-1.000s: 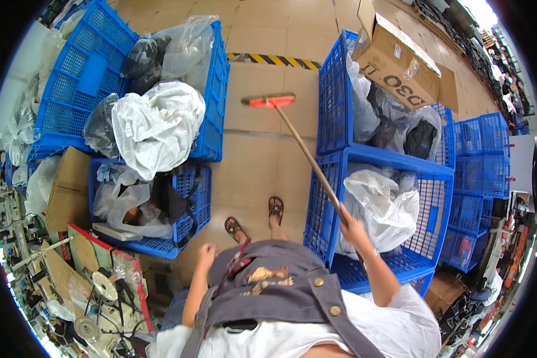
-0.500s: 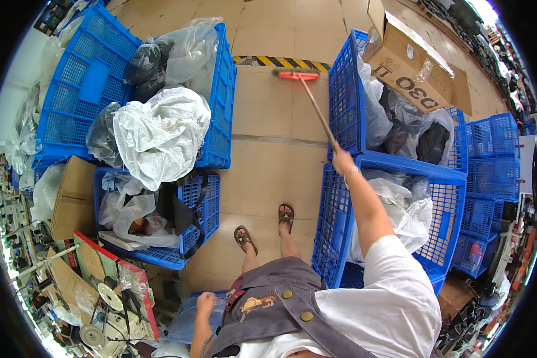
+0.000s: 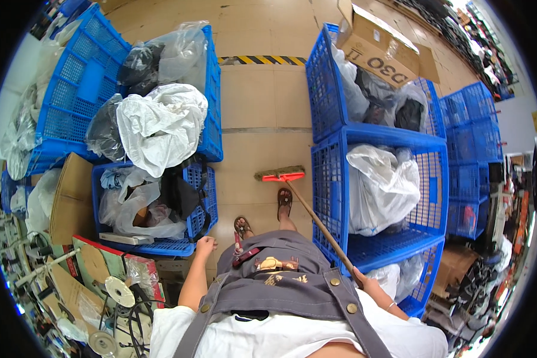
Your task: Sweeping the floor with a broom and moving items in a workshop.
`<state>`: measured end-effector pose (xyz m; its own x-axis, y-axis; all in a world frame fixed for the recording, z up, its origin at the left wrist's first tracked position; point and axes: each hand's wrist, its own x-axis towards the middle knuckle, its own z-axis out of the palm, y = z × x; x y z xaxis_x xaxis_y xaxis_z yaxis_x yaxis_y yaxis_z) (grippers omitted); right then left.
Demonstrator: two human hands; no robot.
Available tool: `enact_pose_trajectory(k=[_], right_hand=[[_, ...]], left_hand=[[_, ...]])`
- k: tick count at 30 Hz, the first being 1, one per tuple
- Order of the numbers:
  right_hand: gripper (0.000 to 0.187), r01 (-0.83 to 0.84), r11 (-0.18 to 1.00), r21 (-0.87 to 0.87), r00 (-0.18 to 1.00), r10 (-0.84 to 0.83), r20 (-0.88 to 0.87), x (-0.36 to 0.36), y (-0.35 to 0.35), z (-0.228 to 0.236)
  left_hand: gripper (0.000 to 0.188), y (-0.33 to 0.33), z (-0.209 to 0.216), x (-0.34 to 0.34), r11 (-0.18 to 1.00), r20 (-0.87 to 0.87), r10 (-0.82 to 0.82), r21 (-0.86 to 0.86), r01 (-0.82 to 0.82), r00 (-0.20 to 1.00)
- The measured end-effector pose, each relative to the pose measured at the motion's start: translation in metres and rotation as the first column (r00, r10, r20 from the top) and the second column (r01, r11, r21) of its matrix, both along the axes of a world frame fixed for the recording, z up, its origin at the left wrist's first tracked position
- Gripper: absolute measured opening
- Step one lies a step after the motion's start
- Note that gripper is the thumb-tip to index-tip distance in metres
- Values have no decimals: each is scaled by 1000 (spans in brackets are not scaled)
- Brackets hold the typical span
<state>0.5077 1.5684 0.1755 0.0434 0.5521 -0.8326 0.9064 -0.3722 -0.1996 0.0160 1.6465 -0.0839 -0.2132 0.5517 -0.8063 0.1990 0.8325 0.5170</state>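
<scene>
My right hand (image 3: 371, 285) is wrapped round the upper end of the wooden handle of a push broom (image 3: 316, 219), low at my right side. The broom's red head, with brownish bristles along its far side, rests on the tiled floor just ahead of my feet. From there the handle slants back toward me, past the blue crates on the right. My left hand (image 3: 206, 245) hangs at my left with its fingers curled in, and nothing shows in it. Close by that hand is the corner of a blue crate (image 3: 185, 246) with plastic bags inside.
Blue crates (image 3: 213, 113) with bagged goods line the aisle's left; more crates (image 3: 326, 197) line its right. An open cardboard box (image 3: 379, 53) sits atop the far right crate. Yellow-black tape (image 3: 262, 60) crosses the floor ahead. Machine parts (image 3: 119, 292) crowd the lower left.
The broom head has come back from near the striped tape to just in front of my feet. My right arm has drawn in from outstretched to beside my body.
</scene>
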Motion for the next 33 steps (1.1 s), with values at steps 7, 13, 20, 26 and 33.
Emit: enact_pose_trajectory(k=[7, 13, 20, 26, 33], right_hand=[[63, 63, 941, 333, 994, -29, -105, 1, 101, -52], [52, 178, 890, 420, 984, -153, -93, 2, 315, -178], [56, 250, 912, 326, 968, -231, -98, 7, 274, -205], [58, 178, 954, 240, 982, -158, -100, -12, 50, -122], [58, 228, 943, 244, 956, -169, -239, -45, -155, -19]], left_hand=[[17, -40, 2, -1, 991, 74, 131, -14, -130, 989], [18, -96, 30, 8, 954, -8, 220, -204, -217, 975], [18, -113, 42, 12, 956, -44, 212, -197, -216, 976], [16, -88, 2, -13, 983, 76, 105, -160, -92, 992], [16, -52, -31, -23, 991, 105, -83, -97, 93, 991]])
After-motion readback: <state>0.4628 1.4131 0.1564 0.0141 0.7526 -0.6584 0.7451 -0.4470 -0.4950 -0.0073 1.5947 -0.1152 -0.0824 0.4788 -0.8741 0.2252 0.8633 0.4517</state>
